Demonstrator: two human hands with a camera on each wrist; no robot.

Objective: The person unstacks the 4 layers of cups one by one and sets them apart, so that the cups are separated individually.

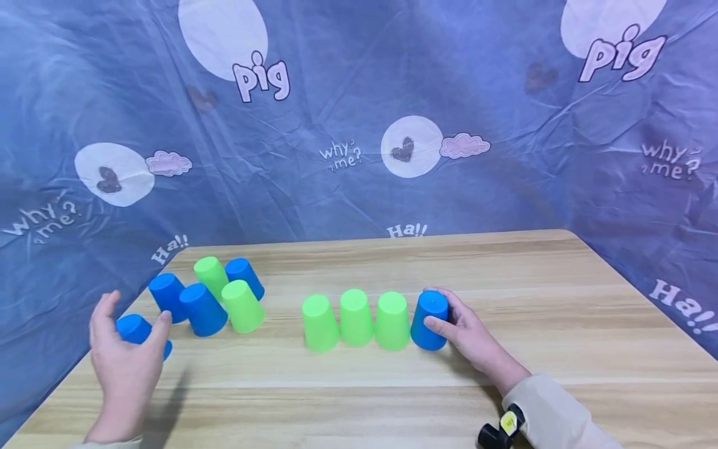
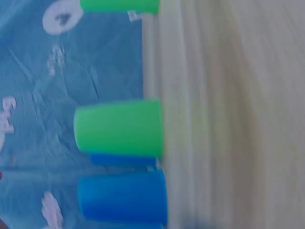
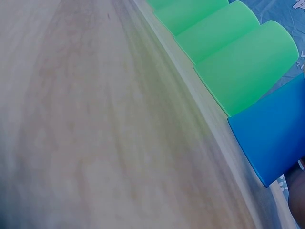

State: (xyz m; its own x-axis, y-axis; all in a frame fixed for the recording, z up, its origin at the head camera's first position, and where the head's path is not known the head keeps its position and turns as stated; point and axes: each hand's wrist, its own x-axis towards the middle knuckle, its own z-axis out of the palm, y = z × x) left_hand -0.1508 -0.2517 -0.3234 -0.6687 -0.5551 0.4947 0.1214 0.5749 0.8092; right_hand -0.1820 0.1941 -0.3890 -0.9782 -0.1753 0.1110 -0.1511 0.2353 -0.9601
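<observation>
At the right end of a row of upside-down cups, my right hand (image 1: 468,333) holds a blue cup (image 1: 429,324), thumb on its near side and fingers round the back. The same blue cup (image 3: 271,133) shows at the right edge of the right wrist view. Three green cups (image 1: 392,321) stand beside it to the left. My left hand (image 1: 126,355) is raised at the left, thumb and fingers spread wide apart. Behind it in the head view, partly covered, is another upside-down blue cup (image 1: 133,328). The left hand's fingers do not show in its wrist view.
Several more blue and green cups stand upside down in a cluster at the back left, among them a green cup (image 1: 242,307) and a blue cup (image 1: 203,310). The wooden table (image 1: 314,399) meets a blue printed cloth (image 1: 336,75) behind and at both sides.
</observation>
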